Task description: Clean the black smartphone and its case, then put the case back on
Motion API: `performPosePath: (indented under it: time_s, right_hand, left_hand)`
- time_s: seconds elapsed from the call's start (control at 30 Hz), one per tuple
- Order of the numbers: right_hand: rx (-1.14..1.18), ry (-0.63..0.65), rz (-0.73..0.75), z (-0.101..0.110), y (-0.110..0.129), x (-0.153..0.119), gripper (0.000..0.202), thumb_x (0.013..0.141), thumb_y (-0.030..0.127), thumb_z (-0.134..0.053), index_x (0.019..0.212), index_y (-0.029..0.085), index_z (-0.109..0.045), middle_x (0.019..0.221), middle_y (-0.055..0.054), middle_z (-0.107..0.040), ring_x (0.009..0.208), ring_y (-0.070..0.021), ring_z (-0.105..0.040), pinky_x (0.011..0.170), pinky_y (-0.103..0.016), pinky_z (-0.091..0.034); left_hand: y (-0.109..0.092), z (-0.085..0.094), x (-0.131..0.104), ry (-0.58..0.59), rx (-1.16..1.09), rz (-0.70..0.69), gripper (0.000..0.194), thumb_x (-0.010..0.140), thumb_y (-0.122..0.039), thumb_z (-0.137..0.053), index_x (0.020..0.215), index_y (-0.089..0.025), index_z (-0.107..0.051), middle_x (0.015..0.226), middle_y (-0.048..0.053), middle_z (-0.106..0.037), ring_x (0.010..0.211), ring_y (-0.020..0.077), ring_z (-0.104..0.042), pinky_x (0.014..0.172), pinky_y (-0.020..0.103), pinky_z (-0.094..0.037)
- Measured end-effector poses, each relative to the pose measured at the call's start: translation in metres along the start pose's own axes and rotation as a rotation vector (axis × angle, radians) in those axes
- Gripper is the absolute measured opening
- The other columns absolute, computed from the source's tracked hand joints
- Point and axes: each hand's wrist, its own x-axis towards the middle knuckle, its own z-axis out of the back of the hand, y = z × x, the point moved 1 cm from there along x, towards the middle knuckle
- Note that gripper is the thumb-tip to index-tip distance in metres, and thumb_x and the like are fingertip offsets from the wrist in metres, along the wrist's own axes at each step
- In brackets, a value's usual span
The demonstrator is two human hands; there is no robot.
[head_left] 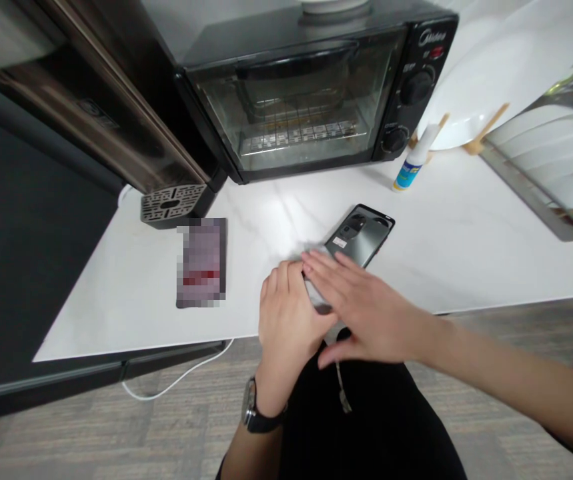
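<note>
Between the two hands, at the middle of the dial, is a small grey thing [319, 295], pale on top with a darker rounded end; too much is covered to say what it is. Just past it, between one and two o'clock, lies a phone [366, 237], back up, with a round camera cluster and a small white label.

The left hand [289, 310] grasps the grey thing from its nine o'clock side, fingers curled over and thumb beneath. The right hand [366, 313] lies over it from three o'clock, loose, fingers stretched out and thumb apart. The phone's near end is partly hidden by the right fingers.

At eight o'clock a thin white cable [176, 389] curves above grey striped flooring [161, 440]. Between nine and ten, a flat rectangular item [201, 260], pixelated, shows mauve, red and a dark edge. At ten, a slotted metal drip tray [173, 203] fronts a tall machine. A black-strapped watch [259, 410] sits at seven. Toward twelve stands a black oven [299, 113] with a glass door and wire rack. The tabletop [276, 200] is smooth white with faint veins. At one o'clock stands a blue-labelled bottle [411, 160]; at two, white dishes [541, 133] in a rack.
</note>
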Motion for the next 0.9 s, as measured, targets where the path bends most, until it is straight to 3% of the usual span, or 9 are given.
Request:
performPosePath:
  time_s: [0.07,0.13,0.23,0.37,0.4,0.47,0.57,0.73,0.9]
  right_hand:
    - [0.014,0.031,0.035,-0.001,0.002,0.000,0.108,0.093,0.085,-0.037,0.165,0.005,-0.025,0.173,-0.020,-0.025,0.163,-0.0300,-0.023,0.132,-0.054,-0.025]
    - [-0.043,-0.020,-0.105,0.000,-0.004,0.000,0.095,0.099,0.077,-0.036,0.165,0.009,-0.027,0.172,-0.020,-0.028,0.161,-0.0319,-0.027,0.130,-0.062,-0.024]
    - [-0.083,-0.091,-0.243,0.000,-0.005,0.000,0.100,0.098,0.079,-0.035,0.162,0.002,-0.031,0.169,-0.026,-0.030,0.161,-0.0380,-0.026,0.129,-0.068,-0.021]
    - [0.056,0.002,0.010,0.000,0.010,-0.001,0.113,0.090,0.088,-0.038,0.162,0.000,-0.031,0.172,-0.023,-0.025,0.163,-0.0317,-0.021,0.132,-0.055,-0.025]
    - [0.058,0.020,0.022,0.001,0.008,-0.002,0.106,0.093,0.083,-0.040,0.163,0.003,-0.030,0.172,-0.020,-0.027,0.163,-0.0293,-0.023,0.132,-0.053,-0.025]
    - [0.000,-0.044,-0.089,0.003,-0.006,-0.005,0.089,0.101,0.071,-0.040,0.165,0.010,-0.028,0.170,-0.019,-0.033,0.161,-0.0307,-0.030,0.131,-0.060,-0.026]
    - [-0.077,-0.109,-0.251,0.004,-0.019,-0.007,0.083,0.105,0.064,-0.039,0.166,0.009,-0.024,0.170,-0.022,-0.032,0.161,-0.0359,-0.027,0.128,-0.068,-0.026]
    - [0.022,0.033,0.038,0.003,0.001,-0.006,0.087,0.102,0.070,-0.040,0.164,0.010,-0.030,0.172,-0.016,-0.028,0.162,-0.0279,-0.025,0.132,-0.055,-0.026]
    - [-0.107,-0.115,-0.255,0.006,-0.008,-0.007,0.097,0.099,0.076,-0.036,0.165,0.006,-0.024,0.169,-0.025,-0.030,0.161,-0.0391,-0.025,0.126,-0.072,-0.023]
  left_hand:
    - [0.000,0.000,0.001,-0.002,-0.001,0.005,0.053,0.083,-0.045,-0.081,0.119,-0.017,-0.053,0.110,0.010,-0.065,0.105,0.0328,-0.064,0.093,0.049,-0.052]
    - [0.000,0.000,0.001,-0.014,-0.025,0.014,0.060,0.081,-0.050,-0.082,0.123,-0.018,-0.053,0.114,0.010,-0.065,0.109,0.0335,-0.063,0.097,0.049,-0.051]
    - [-0.001,0.000,0.002,-0.025,-0.036,0.018,0.062,0.080,-0.050,-0.084,0.124,-0.018,-0.053,0.114,0.010,-0.065,0.110,0.0336,-0.064,0.097,0.049,-0.051]
    - [0.001,0.000,0.001,0.005,-0.012,0.008,0.052,0.083,-0.042,-0.081,0.119,-0.017,-0.054,0.110,0.010,-0.065,0.104,0.0326,-0.063,0.093,0.049,-0.052]
    - [0.001,0.000,0.001,0.008,-0.018,0.010,0.054,0.083,-0.044,-0.082,0.120,-0.017,-0.054,0.111,0.010,-0.065,0.105,0.0327,-0.063,0.094,0.049,-0.052]
    - [0.001,0.001,0.000,0.004,-0.048,0.016,0.064,0.080,-0.051,-0.085,0.124,-0.017,-0.052,0.115,0.009,-0.064,0.110,0.0330,-0.062,0.098,0.050,-0.050]
    - [-0.001,0.002,0.000,-0.004,-0.078,0.014,0.070,0.080,-0.055,-0.085,0.129,-0.018,-0.050,0.120,0.009,-0.064,0.115,0.0325,-0.061,0.101,0.050,-0.049]
    - [0.001,0.001,-0.001,0.033,-0.051,-0.012,0.051,0.091,-0.049,-0.076,0.123,-0.017,-0.051,0.117,0.010,-0.063,0.108,0.0316,-0.061,0.097,0.049,-0.050]
    - [0.002,0.002,0.000,0.011,-0.088,-0.020,0.075,0.082,-0.062,-0.081,0.134,-0.020,-0.047,0.124,0.010,-0.062,0.118,0.0334,-0.060,0.101,0.050,-0.048]
